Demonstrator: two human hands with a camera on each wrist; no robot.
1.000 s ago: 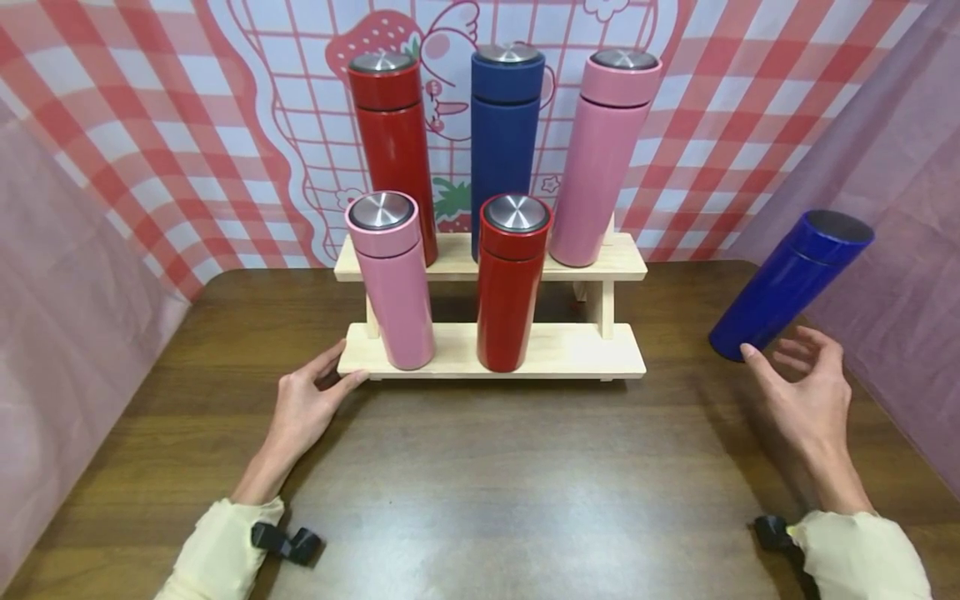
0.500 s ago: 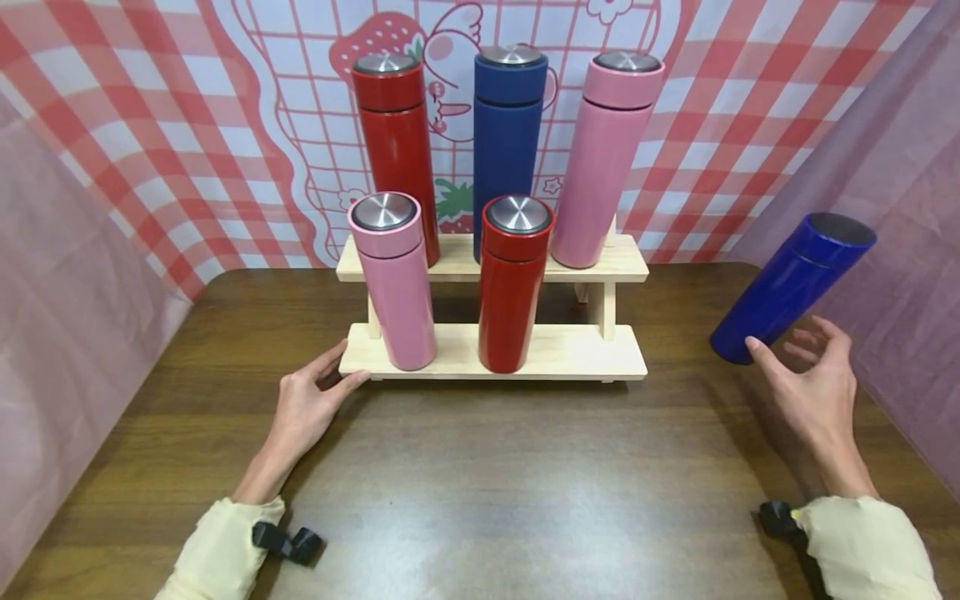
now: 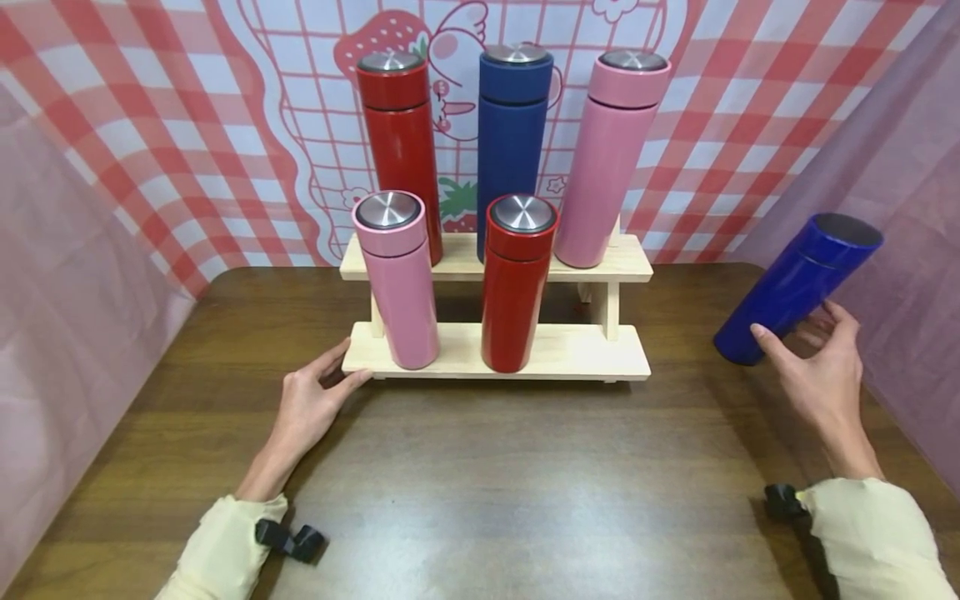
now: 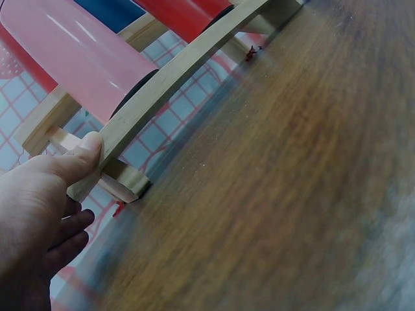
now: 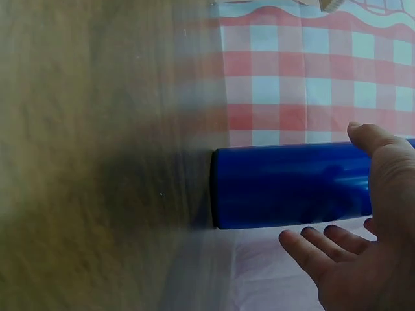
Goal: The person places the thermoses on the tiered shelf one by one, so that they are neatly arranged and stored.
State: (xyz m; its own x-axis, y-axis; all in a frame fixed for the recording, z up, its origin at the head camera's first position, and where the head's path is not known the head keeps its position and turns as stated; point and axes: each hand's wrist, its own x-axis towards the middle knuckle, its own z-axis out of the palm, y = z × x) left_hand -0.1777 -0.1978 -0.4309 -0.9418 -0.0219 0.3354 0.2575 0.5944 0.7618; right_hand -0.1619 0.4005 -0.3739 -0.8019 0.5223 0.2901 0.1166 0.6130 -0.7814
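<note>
In the head view my left hand (image 3: 311,408) pinches the left end of a two-tier wooden display stand's (image 3: 585,354) lower board. The left wrist view has the thumb (image 4: 85,150) on the board's edge, with the other fingers below. At the right, a glossy blue thermos bottle (image 3: 787,292) stands on the table. My right hand (image 3: 825,383) is spread around its lower part, thumb on the near side and fingers beyond. Seen from the right wrist, the fingertips (image 5: 295,245) lie just off the blue surface. A pink bottle (image 3: 401,300) and a red bottle (image 3: 513,304) stand on the lower board.
On the upper board stand another red bottle (image 3: 401,150), a navy bottle (image 3: 513,150) and a second pink bottle (image 3: 615,167). Behind hangs a red-and-white checked cloth (image 3: 750,108); pink cloths (image 3: 900,183) close the sides. Brown wood-grain table (image 3: 480,475) stretches in front.
My right hand has moved slightly up and inward around the blue bottle. My left hand keeps its grip on the stand. The whole head view has shifted a little.
</note>
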